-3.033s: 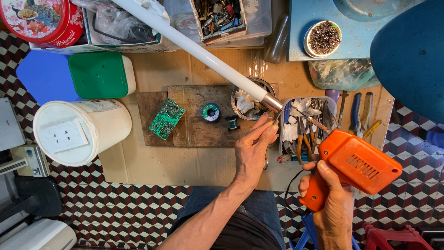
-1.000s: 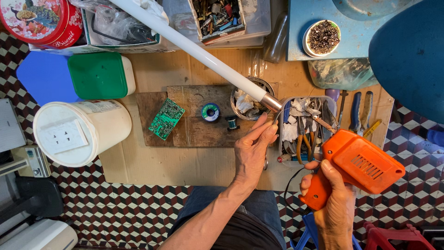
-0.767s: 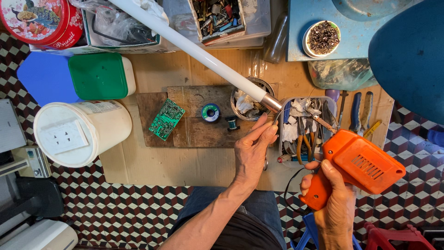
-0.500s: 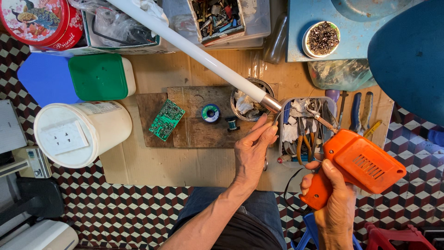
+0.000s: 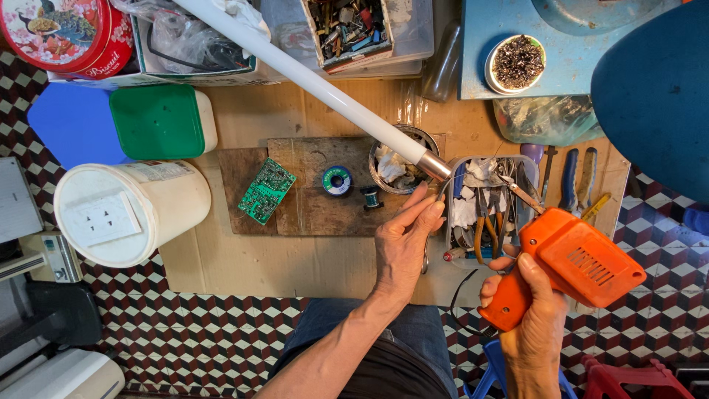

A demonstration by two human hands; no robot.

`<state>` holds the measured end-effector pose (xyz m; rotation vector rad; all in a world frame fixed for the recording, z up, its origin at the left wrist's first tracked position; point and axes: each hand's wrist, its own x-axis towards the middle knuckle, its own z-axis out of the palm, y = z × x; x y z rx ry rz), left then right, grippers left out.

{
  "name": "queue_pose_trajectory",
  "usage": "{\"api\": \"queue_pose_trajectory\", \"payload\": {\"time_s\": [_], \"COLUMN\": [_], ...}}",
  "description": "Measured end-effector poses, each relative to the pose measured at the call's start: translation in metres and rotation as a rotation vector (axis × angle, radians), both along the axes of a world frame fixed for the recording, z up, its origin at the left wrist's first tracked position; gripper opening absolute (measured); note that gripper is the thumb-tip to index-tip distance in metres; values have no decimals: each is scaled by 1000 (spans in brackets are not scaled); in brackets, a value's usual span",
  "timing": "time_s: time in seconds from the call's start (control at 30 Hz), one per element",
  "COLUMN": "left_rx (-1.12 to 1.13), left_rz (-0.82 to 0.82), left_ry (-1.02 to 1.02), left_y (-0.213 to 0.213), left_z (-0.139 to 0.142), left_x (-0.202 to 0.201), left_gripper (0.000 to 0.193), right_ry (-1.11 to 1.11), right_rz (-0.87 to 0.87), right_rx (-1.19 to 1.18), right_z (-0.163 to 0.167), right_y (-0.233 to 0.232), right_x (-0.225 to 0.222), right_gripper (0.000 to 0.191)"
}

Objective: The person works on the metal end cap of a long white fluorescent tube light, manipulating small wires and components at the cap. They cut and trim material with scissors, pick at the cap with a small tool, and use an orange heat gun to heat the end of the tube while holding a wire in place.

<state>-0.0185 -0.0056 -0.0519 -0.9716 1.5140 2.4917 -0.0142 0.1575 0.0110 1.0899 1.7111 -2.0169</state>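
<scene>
My right hand grips the handle of an orange soldering gun. Its thin metal tip points up and left toward the metal end cap of a long white tube. The tube slants from the top left down to the middle of the bench. My left hand is raised just below that end cap with its fingers pressed together. They pinch a thin grey wire that hangs down past the palm. The fingertips almost touch the cap.
A green circuit board, a solder spool and a small coil lie on a wooden board. A tool tray holds pliers. A white bucket, a green-lidded tub and a round tin stand at left.
</scene>
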Motion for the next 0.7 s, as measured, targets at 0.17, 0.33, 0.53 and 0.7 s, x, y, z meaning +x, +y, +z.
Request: {"api": "queue_pose_trajectory", "payload": {"time_s": [0.17,0.33,0.53,0.7], "left_rx": [15,21,32,22], "left_rz": [18,23,33,30], "left_ry": [-12,-24,-1,-7], "left_y": [1,2,3,4], "left_z": [0,-1,-2,-1], "left_x": [0,0,0,0], "left_gripper": [41,40,38,38], "right_ry": [-1,-28,-13,16], "right_rz": [-62,-98,-105,-129], "right_rx": [-52,-147,-142,-176], "right_z": [-24,-60,-88,-92], "right_y": [8,16,13,3], "right_x": [4,5,8,1], "right_gripper": [41,48,55,53]}}
